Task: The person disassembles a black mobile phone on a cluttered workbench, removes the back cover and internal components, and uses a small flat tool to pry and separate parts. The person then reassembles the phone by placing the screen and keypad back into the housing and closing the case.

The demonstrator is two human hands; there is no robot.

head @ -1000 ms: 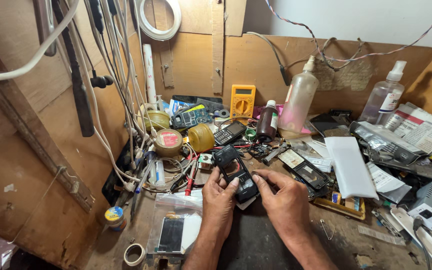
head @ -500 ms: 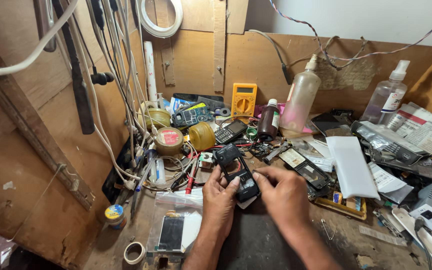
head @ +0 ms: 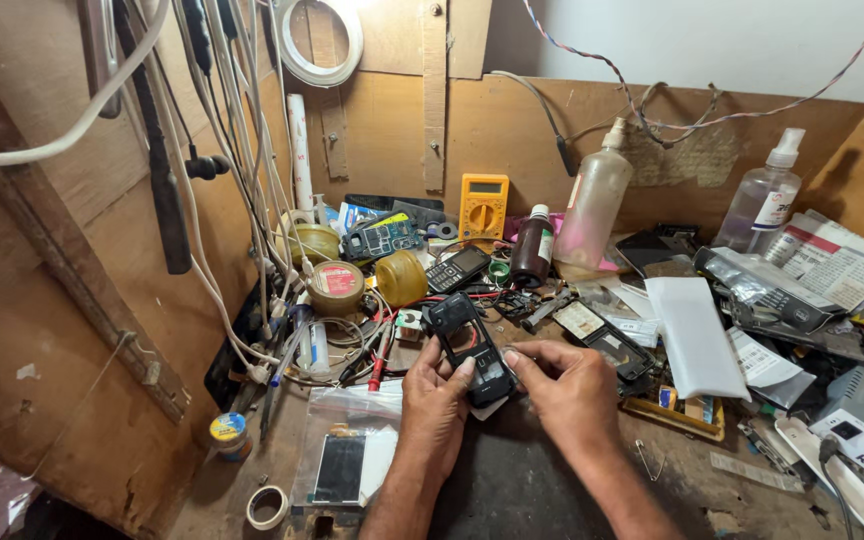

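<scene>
A small black phone housing [head: 468,345] with its inner frame showing is held over the bench in both my hands. My left hand [head: 435,404] grips its left side, thumb laid on the lower face. My right hand [head: 564,385] pinches its lower right corner with thumb and forefinger. A pale sheet pokes out just beneath the phone's lower end.
Clear bag with a small screen [head: 344,463] lies front left, tape roll [head: 269,506] beside it. Yellow multimeter [head: 483,205], spray bottles [head: 592,205] and a dark bottle [head: 532,247] stand at the back. White flat pack [head: 694,333], phone parts and papers crowd the right; cables [head: 242,180] hang left.
The camera view shifted slightly. My right fingers have closed in on the phone's lower corner; the phone stays held in nearly the same spot.
</scene>
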